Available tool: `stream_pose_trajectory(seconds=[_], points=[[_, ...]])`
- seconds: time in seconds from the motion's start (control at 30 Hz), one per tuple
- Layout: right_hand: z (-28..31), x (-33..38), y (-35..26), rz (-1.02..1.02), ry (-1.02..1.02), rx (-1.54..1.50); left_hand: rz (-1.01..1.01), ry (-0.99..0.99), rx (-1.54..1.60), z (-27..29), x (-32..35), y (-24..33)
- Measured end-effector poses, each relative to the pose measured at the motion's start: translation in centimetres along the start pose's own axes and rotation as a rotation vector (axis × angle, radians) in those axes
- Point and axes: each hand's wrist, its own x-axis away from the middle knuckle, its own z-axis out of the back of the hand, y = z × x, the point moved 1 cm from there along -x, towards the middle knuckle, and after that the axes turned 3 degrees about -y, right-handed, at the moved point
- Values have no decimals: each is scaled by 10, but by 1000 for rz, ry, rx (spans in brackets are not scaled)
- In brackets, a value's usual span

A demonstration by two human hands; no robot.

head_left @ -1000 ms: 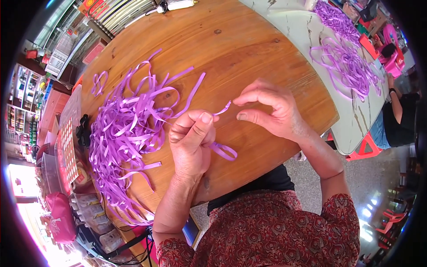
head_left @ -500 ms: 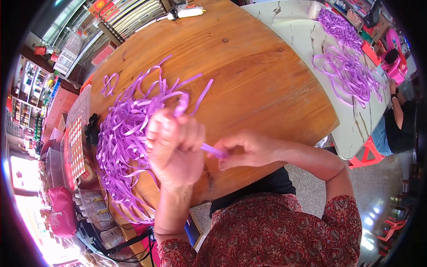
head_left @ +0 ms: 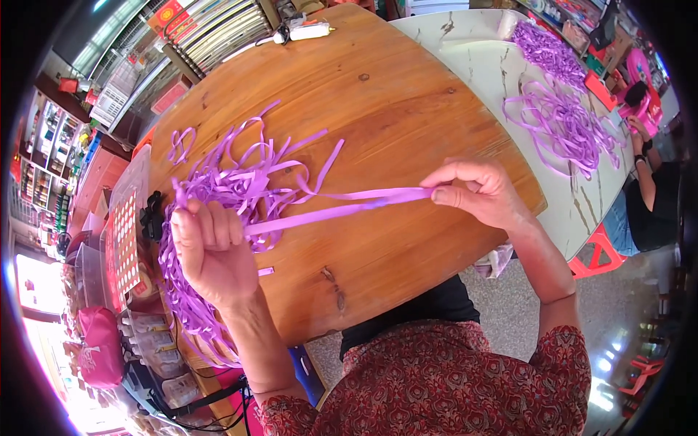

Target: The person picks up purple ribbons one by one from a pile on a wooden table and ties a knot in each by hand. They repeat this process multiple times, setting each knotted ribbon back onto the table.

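A purple ribbon strip (head_left: 342, 205) is stretched flat above the round wooden table (head_left: 392, 109). My left hand (head_left: 211, 251) is closed in a fist on one end, at the near edge of a big pile of purple ribbon strips (head_left: 218, 189). My right hand (head_left: 483, 192) pinches the other end between thumb and fingers, near the table's right edge. A second strand runs beside the stretched one and curls back into the pile.
A white marble-look table (head_left: 502, 65) at the upper right carries more purple ribbon (head_left: 560, 123); another person (head_left: 647, 196) sits beside it. A black clip (head_left: 151, 216), a red-patterned sheet (head_left: 123, 240) and packaged goods lie at the left. A red stool (head_left: 596, 251) stands below.
My hands were close together in front of the pile; they have moved apart, the right one going right, pulling one ribbon strip taut between them.
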Motion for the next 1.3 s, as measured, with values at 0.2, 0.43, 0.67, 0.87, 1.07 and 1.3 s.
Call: stream_pose_trajectory(seconds=[0.2, 0.43, 0.67, 0.87, 1.07, 1.3], points=[[-2, 1, 10, -137, 90, -286, -476, 639, -1417, 63, 11, 29], [-38, -17, -20, -31, 3, -77, 46, -218, -1097, -31, 29, -92], [-13, -15, -12, -74, 74, 55, 360, -148, -763, -11, 30, -116], [-6, -14, 1, -185, 116, -10, 2, -90, -1525, 27, 8, -64], [-42, -31, 4, -75, 32, -15, -228, -134, -1677, 4, 11, -88], [-44, -39, -8, 34, 176, 132, 450, -9, -277, -11, 20, -141]])
